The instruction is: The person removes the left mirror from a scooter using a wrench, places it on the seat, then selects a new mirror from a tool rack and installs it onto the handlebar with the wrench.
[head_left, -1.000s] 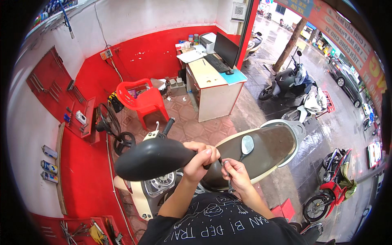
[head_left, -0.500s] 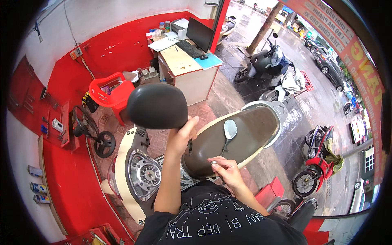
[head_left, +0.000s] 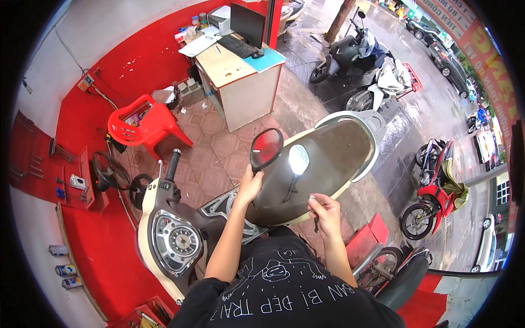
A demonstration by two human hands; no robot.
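My left hand [head_left: 249, 188] is closed round the stem of a black-framed motorbike mirror [head_left: 267, 147], holding it up over the brown seat [head_left: 333, 158] of a cream scooter. The glass side shows, with red reflected in it. My right hand [head_left: 327, 213] is closed in a pinch to the right of it. A small silver piece [head_left: 311, 198] shows at the fingertips, and a dark end pokes out below the fingers; its kind cannot be made out. On the seat between my hands lies a second mirror [head_left: 299, 159], glass up, its dark stem towards me.
The scooter's handlebar and round dial [head_left: 181, 240] stand at left. Beyond are a red plastic chair [head_left: 145, 128] and a desk [head_left: 246, 82] with a monitor. Parked motorbikes [head_left: 432, 191] stand on the right. A red box [head_left: 367, 239] sits near my right arm.
My left hand has lowered the mirror and turned it from its dark back to its glass side. The right hand has shifted rightwards, away from the mirror on the seat. My view has shifted too.
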